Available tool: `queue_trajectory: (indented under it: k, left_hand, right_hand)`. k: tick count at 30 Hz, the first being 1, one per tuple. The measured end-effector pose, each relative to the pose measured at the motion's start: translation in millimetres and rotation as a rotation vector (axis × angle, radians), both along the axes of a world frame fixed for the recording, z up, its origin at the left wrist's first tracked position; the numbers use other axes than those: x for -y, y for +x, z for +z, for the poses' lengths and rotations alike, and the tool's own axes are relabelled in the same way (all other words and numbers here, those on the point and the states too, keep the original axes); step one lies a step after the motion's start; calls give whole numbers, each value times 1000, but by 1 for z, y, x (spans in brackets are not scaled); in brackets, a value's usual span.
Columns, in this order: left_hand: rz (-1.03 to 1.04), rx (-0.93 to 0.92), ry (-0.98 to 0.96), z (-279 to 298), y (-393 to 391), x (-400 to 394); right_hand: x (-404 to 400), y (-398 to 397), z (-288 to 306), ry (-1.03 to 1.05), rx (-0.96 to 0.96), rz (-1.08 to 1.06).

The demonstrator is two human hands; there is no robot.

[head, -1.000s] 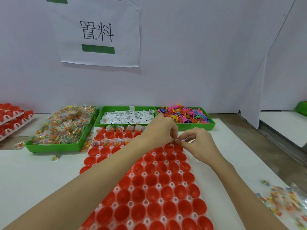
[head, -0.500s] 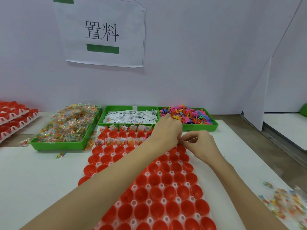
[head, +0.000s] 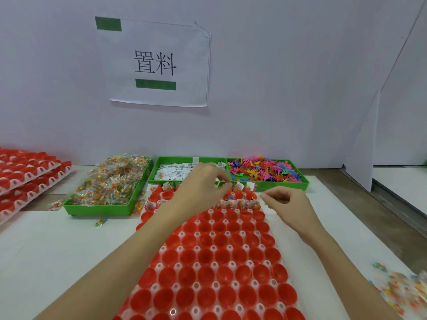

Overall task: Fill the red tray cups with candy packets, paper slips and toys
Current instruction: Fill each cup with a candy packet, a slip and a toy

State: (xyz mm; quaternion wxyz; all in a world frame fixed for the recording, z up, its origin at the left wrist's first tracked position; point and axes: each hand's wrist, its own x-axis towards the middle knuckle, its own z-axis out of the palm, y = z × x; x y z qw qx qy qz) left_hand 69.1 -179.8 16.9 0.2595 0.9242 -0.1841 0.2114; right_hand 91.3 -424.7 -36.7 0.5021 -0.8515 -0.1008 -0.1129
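Tray (head: 208, 262) of red cups runs lengthwise away from the person.

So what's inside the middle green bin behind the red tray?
The middle green bin holds small white paper slips. The left hand covers its right part, so that area cannot be seen.

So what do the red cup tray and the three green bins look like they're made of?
Red cup tray: cups probably thin glossy plastic, showing highlights, set in a whitish holder. Green bins: likely rigid moulded plastic, uniform colour, slight sheen on the rims.
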Motion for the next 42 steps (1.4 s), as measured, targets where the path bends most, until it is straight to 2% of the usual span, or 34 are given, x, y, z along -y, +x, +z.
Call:
queue_trajectory:
  k: [5, 9, 12, 21, 35, 42]
  left_hand:
    - [385, 128, 133, -13, -32, -99]
    - [579, 102, 228, -36, -55, -156]
    - [551, 97, 231, -55, -63, -170]
    - [504, 194, 3, -71, -55, -171]
    - [507, 279, 250, -79, -58, -170]
    - [532, 191, 252, -78, -61, -169]
  right_hand:
    - [-1, -3, 4, 89, 9, -37]
    - [-6, -8, 5, 113, -22, -37]
    - [-9, -11, 6, 104, -33, -39]
    - [-13, -15, 10, 120, -21, -22]
    - [-25, -26, 18, 111, 43, 45]
    - [-61, -18, 35, -93, 107, 91]
